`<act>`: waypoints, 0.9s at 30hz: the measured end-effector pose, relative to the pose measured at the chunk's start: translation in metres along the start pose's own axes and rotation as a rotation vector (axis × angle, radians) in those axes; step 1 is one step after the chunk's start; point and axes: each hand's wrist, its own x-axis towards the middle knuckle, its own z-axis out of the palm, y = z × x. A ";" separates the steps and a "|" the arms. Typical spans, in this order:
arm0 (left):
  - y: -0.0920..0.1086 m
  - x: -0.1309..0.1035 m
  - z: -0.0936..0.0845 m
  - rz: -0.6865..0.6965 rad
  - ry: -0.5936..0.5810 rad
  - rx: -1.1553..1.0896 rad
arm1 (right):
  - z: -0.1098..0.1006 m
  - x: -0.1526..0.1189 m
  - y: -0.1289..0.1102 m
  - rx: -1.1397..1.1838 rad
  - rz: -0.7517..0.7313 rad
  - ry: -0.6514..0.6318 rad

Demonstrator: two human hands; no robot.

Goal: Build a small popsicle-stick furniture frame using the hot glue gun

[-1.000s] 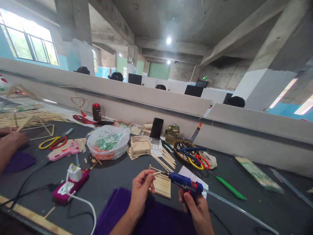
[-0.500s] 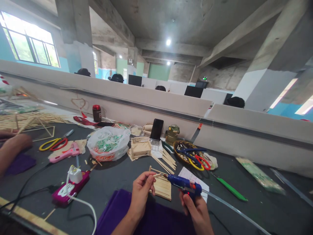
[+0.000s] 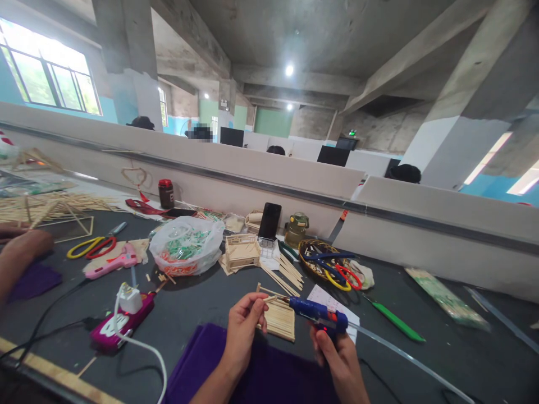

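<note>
My left hand (image 3: 246,322) pinches a short wooden stick (image 3: 270,299) between thumb and fingers. In my right hand (image 3: 337,353) is a blue hot glue gun (image 3: 315,314), its nozzle at the stick's far end; whether they touch I cannot tell. A red light glows on the gun, and a long clear glue stick (image 3: 404,353) trails from its back. Behind the stick, a small panel of wooden sticks (image 3: 280,322) with a raised edge lies on the table, partly hidden by my left hand. A folded purple cloth (image 3: 202,359) lies under my forearms.
A plastic bag (image 3: 185,247) of scraps, a small stick-built box (image 3: 242,252), a phone (image 3: 269,221) and a basket (image 3: 314,261) with scissors stand behind. Leftward are a purple power strip (image 3: 122,325), a pink glue gun (image 3: 113,262) and another person's hand (image 3: 31,247). A green-handled tool (image 3: 398,320) lies right.
Both hands, the stick and the blue glue gun stay in nearly the same place. The other person's hand at the left has shifted slightly.
</note>
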 end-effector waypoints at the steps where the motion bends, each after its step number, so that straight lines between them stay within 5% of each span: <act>1: 0.000 0.000 0.000 -0.001 0.000 -0.002 | 0.000 0.000 0.000 0.000 0.002 0.008; 27: -0.001 0.000 -0.001 0.013 -0.022 -0.043 | -0.006 0.002 0.005 0.000 -0.037 -0.037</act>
